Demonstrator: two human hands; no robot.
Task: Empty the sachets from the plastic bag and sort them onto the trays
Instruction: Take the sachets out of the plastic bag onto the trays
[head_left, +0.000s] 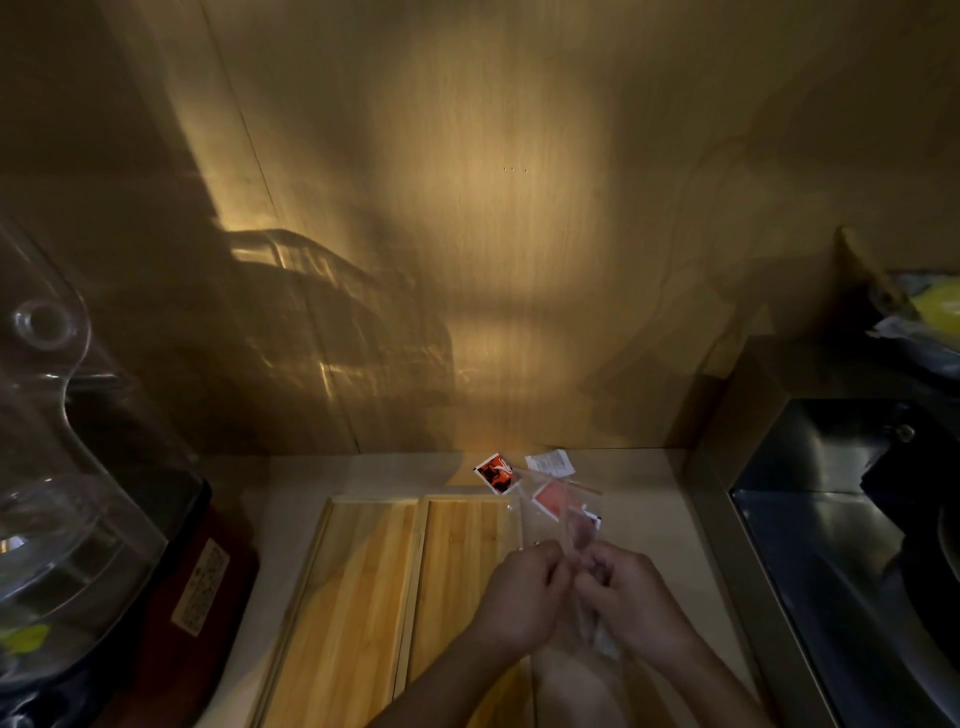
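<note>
Clear plastic bag (558, 519) with a pink sachet (551, 498) inside, held over the counter (644, 499). Left hand (519, 592) and right hand (631, 597) fingers pinch its edge. Red-black sachet (496, 473) and white sachet (549, 461) lie just beyond two empty wooden trays (374, 587).

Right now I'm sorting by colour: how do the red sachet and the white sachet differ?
The red sachet is red and black; the white sachet is pale with faint print. The red one lies left, nearer the trays; the white lies right. Both rest on the counter beyond the hands.
</note>
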